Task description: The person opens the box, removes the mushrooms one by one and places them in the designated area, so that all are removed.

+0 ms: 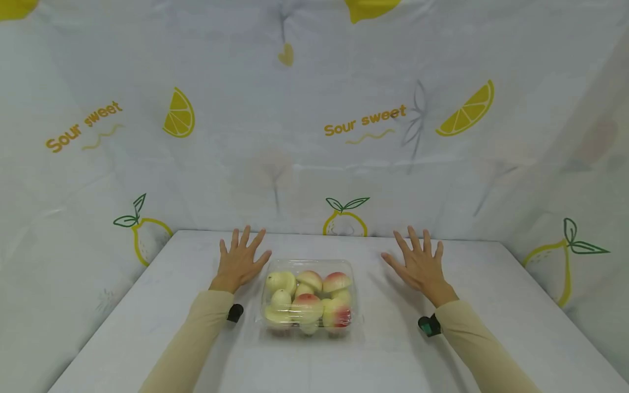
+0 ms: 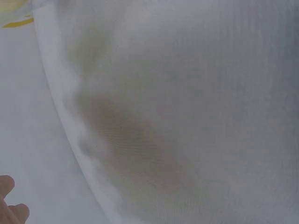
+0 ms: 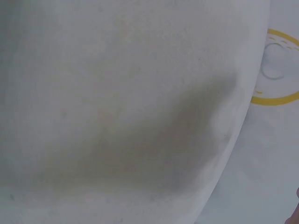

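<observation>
A person's left hand (image 1: 239, 265) was over the far left part of a white table (image 1: 383, 355), the right hand (image 1: 420, 266) over its far right part; all fingers were spread and straight, grasping nothing; a clear plastic box (image 1: 314, 265) sat a little left of the table's middle, with no hand touching it. The step in hand appeared to be a hands-off pause; handling the box would call for both hands to come inward, towards the table's middle, and lower; the box was see-through and glossy, filled with pale yellow, mushroom-shaped pieces (image 1: 307, 307), some blushed red; whether it was fastened could not be told.
</observation>
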`<state>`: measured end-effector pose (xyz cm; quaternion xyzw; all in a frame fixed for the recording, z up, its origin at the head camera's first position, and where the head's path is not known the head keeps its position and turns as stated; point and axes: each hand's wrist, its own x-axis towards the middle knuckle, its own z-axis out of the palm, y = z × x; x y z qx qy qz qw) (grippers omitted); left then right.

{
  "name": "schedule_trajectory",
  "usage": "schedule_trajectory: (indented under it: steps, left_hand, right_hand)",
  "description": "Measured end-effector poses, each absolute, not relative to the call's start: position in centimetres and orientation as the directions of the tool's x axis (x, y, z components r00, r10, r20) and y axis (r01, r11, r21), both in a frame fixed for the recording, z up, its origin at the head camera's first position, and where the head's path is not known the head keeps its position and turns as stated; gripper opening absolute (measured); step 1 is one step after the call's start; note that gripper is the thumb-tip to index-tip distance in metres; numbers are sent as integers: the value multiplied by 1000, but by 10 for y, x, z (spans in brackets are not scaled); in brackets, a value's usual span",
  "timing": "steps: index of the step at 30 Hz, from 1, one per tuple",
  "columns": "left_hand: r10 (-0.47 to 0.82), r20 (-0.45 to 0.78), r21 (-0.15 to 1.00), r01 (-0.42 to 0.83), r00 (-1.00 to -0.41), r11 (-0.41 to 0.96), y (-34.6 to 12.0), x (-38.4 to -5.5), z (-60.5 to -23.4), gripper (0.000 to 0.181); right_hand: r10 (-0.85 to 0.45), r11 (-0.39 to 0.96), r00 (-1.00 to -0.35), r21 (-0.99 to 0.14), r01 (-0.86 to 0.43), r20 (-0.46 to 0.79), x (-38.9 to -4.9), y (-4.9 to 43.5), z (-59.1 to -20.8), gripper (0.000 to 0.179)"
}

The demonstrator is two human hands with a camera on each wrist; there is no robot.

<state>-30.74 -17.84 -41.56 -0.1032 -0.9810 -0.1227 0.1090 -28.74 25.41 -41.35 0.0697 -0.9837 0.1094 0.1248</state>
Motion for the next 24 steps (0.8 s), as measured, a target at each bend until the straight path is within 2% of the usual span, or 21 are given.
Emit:
schedule_trajectory:
  steps: [24]
  left_hand:
    - [168, 242, 278, 234, -956, 932, -185, -285, -410, 63]
  right_hand:
    - [-136, 933, -938, -278, -230, 318, -259, 237, -400, 78]
